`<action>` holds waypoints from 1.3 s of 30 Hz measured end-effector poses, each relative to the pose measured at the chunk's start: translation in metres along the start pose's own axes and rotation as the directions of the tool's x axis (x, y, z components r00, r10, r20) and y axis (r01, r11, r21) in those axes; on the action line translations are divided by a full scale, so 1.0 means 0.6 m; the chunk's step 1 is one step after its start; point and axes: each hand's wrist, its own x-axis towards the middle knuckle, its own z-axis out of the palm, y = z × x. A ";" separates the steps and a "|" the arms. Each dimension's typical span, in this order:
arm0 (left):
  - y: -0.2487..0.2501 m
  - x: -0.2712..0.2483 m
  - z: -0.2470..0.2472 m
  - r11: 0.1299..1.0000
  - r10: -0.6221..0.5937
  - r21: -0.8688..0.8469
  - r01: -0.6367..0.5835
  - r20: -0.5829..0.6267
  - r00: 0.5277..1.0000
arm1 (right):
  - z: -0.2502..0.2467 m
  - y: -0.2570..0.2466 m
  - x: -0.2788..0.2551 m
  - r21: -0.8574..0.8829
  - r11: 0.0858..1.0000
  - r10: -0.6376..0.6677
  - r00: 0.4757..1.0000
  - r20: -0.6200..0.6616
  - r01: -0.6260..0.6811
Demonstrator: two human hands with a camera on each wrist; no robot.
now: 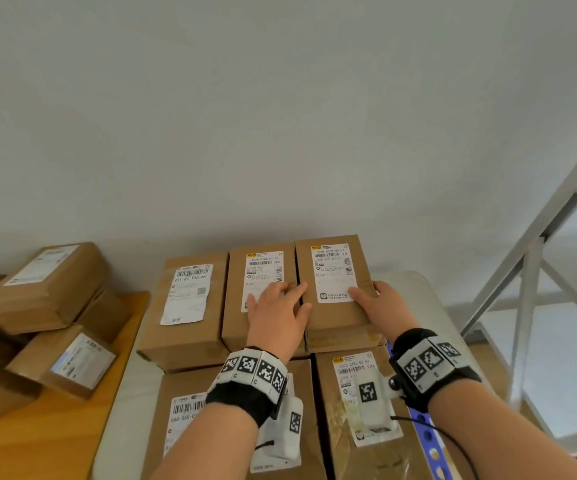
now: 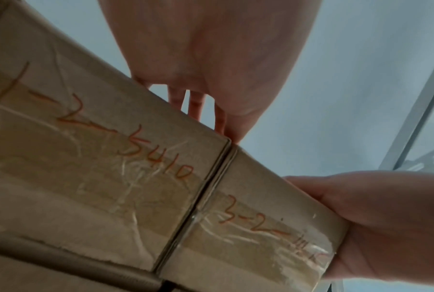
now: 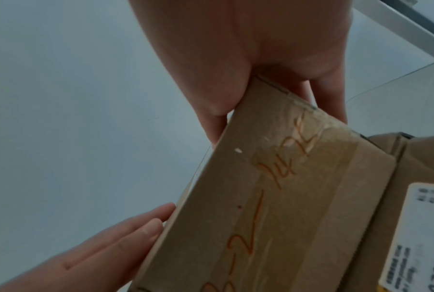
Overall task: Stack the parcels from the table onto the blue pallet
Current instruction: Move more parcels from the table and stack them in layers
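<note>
Brown cardboard parcels with white labels lie in two layers on the blue pallet [image 1: 426, 434], of which only a strip shows at the right. My right hand [image 1: 370, 292] grips the right edge of the top right parcel [image 1: 332, 323], thumb on its top and fingers down its side. My left hand [image 1: 276, 299] lies flat with straight fingers on the middle top parcel [image 1: 235, 327], reaching the seam between the two. In the wrist views the gripped parcel [image 2: 261, 217] [image 3: 286, 197] bears orange writing; it sits tight against the middle parcel [image 2: 86, 158].
A wooden table [image 1: 55, 438] at the left holds several more parcels [image 1: 48, 289]. A third top parcel [image 1: 183, 337] lies left of the middle one. Two lower parcels [image 1: 328, 417] sit nearer me. A grey metal rack [image 1: 529, 271] stands at the right; a white wall is behind.
</note>
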 end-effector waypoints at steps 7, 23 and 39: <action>0.005 -0.002 -0.004 0.996 0.028 0.081 -0.029 0.007 1.000 | 0.004 0.001 -0.009 -0.007 1.000 -0.017 0.999 -0.048 0.017; -0.071 -0.064 -0.119 0.992 -0.013 -0.126 -0.002 -0.123 0.992 | 0.051 -0.127 -0.126 -0.127 0.916 -0.401 0.879 -0.259 0.381; -0.505 -0.411 -0.306 0.918 -0.394 -0.176 0.357 -0.286 0.873 | 0.500 -0.294 -0.393 -0.077 0.816 -0.556 0.815 0.165 0.573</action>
